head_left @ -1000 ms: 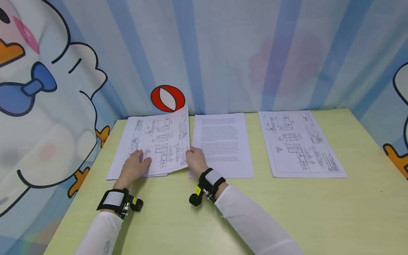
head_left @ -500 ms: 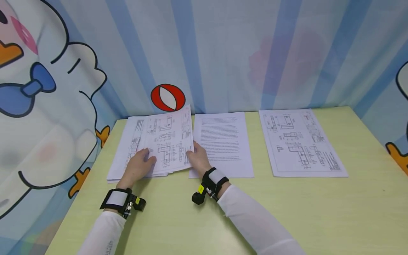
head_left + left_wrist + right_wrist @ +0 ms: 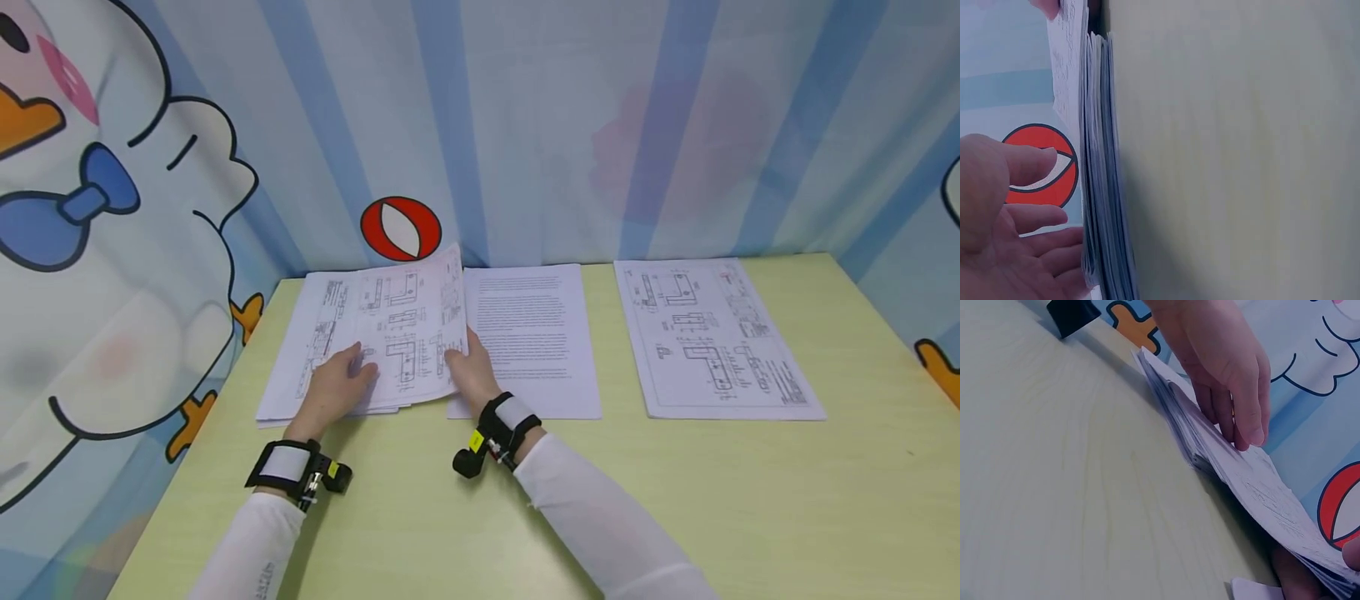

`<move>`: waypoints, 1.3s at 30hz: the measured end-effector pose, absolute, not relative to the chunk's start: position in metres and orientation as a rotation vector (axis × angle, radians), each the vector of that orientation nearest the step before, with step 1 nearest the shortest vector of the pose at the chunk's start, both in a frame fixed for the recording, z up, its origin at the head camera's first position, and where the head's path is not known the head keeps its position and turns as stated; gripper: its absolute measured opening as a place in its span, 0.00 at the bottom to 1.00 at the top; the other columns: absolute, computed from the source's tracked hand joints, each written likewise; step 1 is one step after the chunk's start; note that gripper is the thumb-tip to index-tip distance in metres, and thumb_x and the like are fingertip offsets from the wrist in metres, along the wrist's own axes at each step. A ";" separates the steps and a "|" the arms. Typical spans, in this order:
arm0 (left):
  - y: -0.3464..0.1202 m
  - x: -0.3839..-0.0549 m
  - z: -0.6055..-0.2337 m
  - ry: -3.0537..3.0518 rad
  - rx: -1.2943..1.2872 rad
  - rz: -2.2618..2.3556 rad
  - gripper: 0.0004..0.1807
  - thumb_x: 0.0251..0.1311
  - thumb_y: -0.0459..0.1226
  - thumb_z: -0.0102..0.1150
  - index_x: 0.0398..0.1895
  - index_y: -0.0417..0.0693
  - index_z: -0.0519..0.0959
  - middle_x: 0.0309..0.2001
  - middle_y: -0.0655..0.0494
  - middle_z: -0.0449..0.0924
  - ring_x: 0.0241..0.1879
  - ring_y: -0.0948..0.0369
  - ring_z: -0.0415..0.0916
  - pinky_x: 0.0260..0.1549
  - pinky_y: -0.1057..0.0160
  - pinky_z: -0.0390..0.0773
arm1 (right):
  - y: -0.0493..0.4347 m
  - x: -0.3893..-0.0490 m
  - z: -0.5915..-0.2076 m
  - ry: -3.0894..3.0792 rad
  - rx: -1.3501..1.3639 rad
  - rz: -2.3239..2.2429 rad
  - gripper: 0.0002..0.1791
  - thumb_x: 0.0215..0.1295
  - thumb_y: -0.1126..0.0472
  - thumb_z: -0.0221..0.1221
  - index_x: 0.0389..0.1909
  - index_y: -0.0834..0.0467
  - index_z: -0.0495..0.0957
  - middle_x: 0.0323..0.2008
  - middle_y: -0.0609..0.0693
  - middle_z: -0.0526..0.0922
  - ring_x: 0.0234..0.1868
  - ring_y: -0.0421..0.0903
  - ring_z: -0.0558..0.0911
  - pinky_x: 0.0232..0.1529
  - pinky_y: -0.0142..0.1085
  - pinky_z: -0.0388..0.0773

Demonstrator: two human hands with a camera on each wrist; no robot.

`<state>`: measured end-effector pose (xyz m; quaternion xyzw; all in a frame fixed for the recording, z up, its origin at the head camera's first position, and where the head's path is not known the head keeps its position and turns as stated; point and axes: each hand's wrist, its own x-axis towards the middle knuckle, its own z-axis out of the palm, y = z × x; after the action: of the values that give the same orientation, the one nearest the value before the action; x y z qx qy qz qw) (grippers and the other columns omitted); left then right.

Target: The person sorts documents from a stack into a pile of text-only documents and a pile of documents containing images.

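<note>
At the left of the table in the head view lies a stack of printed paper (image 3: 288,379). Its upper drawing sheets (image 3: 420,312) fan out to the right, their right side raised. My right hand (image 3: 474,373) pinches these sheets at the right edge, thumb on top and fingers underneath. My left hand (image 3: 336,385) rests on the stack's lower front part with its fingers loosely bent. The left wrist view shows the stack's layered edge (image 3: 1105,169) beside the left fingers. From the right wrist view, a dark gap shows beneath the raised drawing sheets (image 3: 1254,481).
A sheet pile with lines of text (image 3: 525,333) lies in the middle, partly under the raised sheets. Farther right is another drawing pile (image 3: 712,350). A printed curtain (image 3: 540,125) hangs behind the pale table (image 3: 750,500).
The upper drawing sheets have shifted to the right with my right hand, whose thumb now lies on top. My left hand has moved slightly right along the stack.
</note>
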<state>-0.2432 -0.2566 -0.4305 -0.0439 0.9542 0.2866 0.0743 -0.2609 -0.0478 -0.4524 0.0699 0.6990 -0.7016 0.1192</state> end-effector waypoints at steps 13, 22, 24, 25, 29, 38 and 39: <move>-0.248 -0.248 -0.430 2.847 -0.169 1.059 0.32 0.74 0.45 0.45 0.75 0.38 0.58 0.75 0.37 0.58 0.76 0.42 0.54 0.74 0.46 0.57 | -0.040 -0.258 -0.440 2.144 0.228 -2.011 0.24 0.73 0.58 0.44 0.67 0.60 0.71 0.56 0.58 0.81 0.54 0.49 0.78 0.59 0.41 0.74; -0.237 -0.251 -0.432 2.824 -0.087 1.016 0.35 0.74 0.47 0.44 0.76 0.37 0.55 0.76 0.36 0.55 0.76 0.41 0.53 0.74 0.45 0.57 | -0.011 -0.257 -0.431 2.168 0.314 -2.033 0.25 0.75 0.56 0.44 0.70 0.56 0.68 0.58 0.55 0.80 0.56 0.49 0.79 0.61 0.42 0.73; -0.234 -0.251 -0.432 2.821 -0.083 0.994 0.36 0.74 0.48 0.43 0.77 0.37 0.53 0.77 0.37 0.54 0.77 0.42 0.52 0.74 0.44 0.57 | -0.004 -0.258 -0.429 2.129 0.319 -2.073 0.26 0.76 0.56 0.45 0.72 0.56 0.65 0.61 0.54 0.78 0.61 0.49 0.77 0.66 0.43 0.71; -0.232 -0.251 -0.433 2.821 -0.078 0.999 0.36 0.74 0.48 0.43 0.77 0.37 0.52 0.77 0.37 0.53 0.77 0.42 0.51 0.74 0.45 0.57 | 0.000 -0.257 -0.427 2.100 0.316 -2.095 0.26 0.76 0.56 0.45 0.73 0.55 0.64 0.63 0.53 0.77 0.63 0.48 0.76 0.67 0.43 0.70; -0.221 -0.253 -0.434 2.837 -0.104 1.098 0.37 0.75 0.49 0.42 0.79 0.40 0.48 0.77 0.38 0.53 0.77 0.44 0.52 0.74 0.47 0.58 | 0.016 -0.256 -0.423 1.980 0.292 -2.182 0.26 0.77 0.55 0.45 0.74 0.52 0.62 0.65 0.50 0.75 0.65 0.46 0.74 0.68 0.43 0.68; -0.181 -0.260 -0.423 2.605 -0.310 1.648 0.36 0.74 0.52 0.44 0.80 0.54 0.48 0.76 0.50 0.60 0.73 0.52 0.63 0.72 0.50 0.64 | 0.053 -0.255 -0.416 1.814 0.273 -2.316 0.26 0.78 0.56 0.45 0.74 0.51 0.61 0.63 0.49 0.76 0.61 0.42 0.74 0.57 0.33 0.70; -0.175 -0.260 -0.422 2.560 -0.313 1.711 0.36 0.74 0.51 0.44 0.80 0.56 0.48 0.75 0.52 0.62 0.71 0.53 0.65 0.71 0.50 0.65 | 0.058 -0.255 -0.416 1.811 0.268 -2.317 0.26 0.78 0.56 0.44 0.75 0.51 0.61 0.64 0.49 0.75 0.61 0.42 0.73 0.58 0.33 0.70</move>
<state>-0.2604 -0.1754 -0.4221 -0.1011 0.8269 0.5527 0.0235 -0.2550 0.0578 -0.4157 0.0904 0.6106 -0.7812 0.0940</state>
